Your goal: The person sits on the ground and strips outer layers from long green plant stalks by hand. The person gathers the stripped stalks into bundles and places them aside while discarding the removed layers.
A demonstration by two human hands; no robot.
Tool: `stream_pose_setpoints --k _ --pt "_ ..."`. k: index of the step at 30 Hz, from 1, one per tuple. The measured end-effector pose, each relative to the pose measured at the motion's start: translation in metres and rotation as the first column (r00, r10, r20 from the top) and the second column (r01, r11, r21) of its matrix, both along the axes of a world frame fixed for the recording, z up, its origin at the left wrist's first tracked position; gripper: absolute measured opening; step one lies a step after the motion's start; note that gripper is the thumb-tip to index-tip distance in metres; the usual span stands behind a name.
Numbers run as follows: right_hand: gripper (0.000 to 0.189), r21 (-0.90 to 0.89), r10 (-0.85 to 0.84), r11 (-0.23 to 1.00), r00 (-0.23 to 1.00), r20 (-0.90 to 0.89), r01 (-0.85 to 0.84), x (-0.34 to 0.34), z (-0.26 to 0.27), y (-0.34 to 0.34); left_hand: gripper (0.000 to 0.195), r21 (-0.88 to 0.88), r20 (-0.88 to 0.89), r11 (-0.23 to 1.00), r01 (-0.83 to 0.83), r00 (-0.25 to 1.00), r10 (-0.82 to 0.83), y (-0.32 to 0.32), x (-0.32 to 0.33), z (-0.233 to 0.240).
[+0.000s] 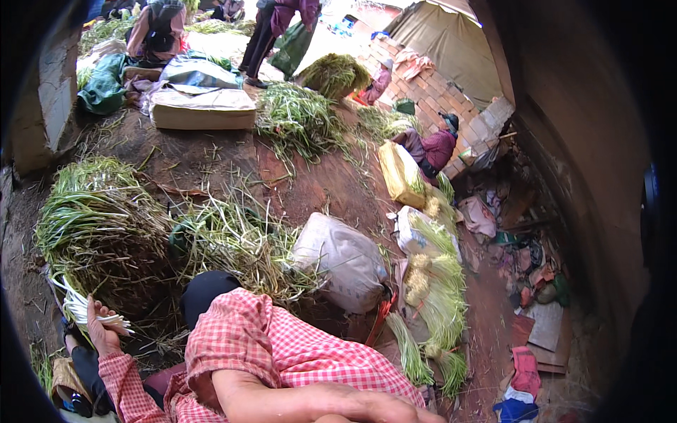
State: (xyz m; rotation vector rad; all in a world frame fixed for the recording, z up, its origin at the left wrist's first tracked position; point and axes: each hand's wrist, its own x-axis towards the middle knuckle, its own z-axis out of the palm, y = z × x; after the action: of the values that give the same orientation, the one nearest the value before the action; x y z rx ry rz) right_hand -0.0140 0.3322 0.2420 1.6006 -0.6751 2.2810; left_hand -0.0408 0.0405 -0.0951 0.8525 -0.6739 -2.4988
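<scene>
At the left, my left hand [104, 329] grips a bunch of white-stemmed stalks [84, 309], its pale cut ends pointing right. My right arm bends back towards me along the lower edge. The right hand [383, 406] is close to the camera and partly cut off, so its fingers and anything in them are hidden. A tall heap of green leafy stalks [100, 222] stands just beyond my left hand. More loose stalks [238, 243] lie tangled beside it, in front of my dark-clad knee [209, 291]. A stuffed whitish sack [341, 259] sits to their right.
Bundles of stalks [439, 312] line the right side, near a yellow block-shaped pack [402, 174]. A seated person [439, 148] and a standing person [272, 31] are farther off. A thick pad [203, 108] lies at the back; scattered cloths [529, 275] lie at right.
</scene>
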Motion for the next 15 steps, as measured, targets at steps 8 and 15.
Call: stream_pose_setpoints --k 8,15 --pt "0.035 -0.013 0.027 1.000 0.999 0.026 -0.027 -0.011 0.007 -0.008 0.017 -0.025 0.039 0.998 -0.065 0.997 0.066 -0.032 0.009 0.004" --pt "0.036 -0.025 0.014 1.000 0.999 0.046 -0.012 -0.022 0.010 0.002 0.016 -0.063 0.049 0.997 -0.045 0.998 0.048 -0.008 -0.016 0.013"
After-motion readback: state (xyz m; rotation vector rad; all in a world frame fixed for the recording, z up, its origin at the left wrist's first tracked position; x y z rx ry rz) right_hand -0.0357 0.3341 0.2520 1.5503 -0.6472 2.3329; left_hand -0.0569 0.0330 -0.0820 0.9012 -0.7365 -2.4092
